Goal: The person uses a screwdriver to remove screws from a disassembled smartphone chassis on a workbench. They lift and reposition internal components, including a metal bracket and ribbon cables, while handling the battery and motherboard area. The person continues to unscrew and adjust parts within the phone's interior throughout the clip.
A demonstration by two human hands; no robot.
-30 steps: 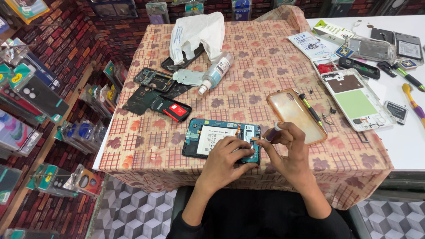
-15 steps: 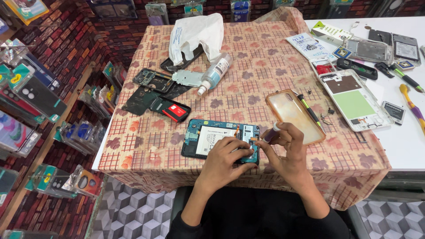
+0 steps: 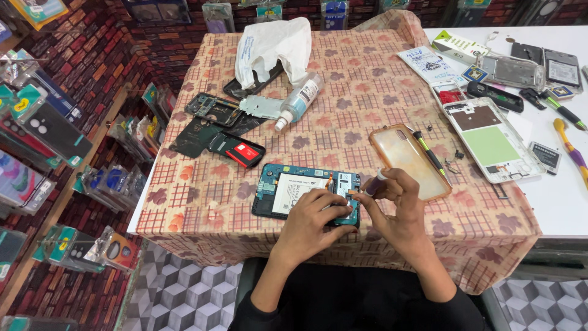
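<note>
- Down near the front edge of the patterned tablecloth (image 3: 367,86) lies an opened phone (image 3: 294,190), back cover off, its blue board and white battery showing; its right end is covered by both hands.
- Left hand (image 3: 315,214) rests flat on the phone's lower right part, fingers spread and slightly curled, pressing on it rather than gripping; what lies under the palm cannot be seen.
- Right hand (image 3: 398,205) is curled tight around a small screwdriver (image 3: 375,182), of which only the pale handle top sticks out above the fingers; the tip is hidden behind the left hand's fingers, so whether it touches the board cannot be told.
- Just beside the right hand lies a clear orange phone case (image 3: 407,159), with a thin green-handled tool (image 3: 429,153) along its right side.
- Farther right, a white phone frame (image 3: 490,144) with a green panel lies on the edge of the cloth; tiny dark bits near it are too small to make out.
- Well behind the phone sit black phone parts (image 3: 211,125), a small bottle (image 3: 299,100) on its side, and a white plastic bag (image 3: 272,46) that partly covers something dark.
- Items on the white counter (image 3: 563,208) at far right are cut off by the frame edge.
</note>
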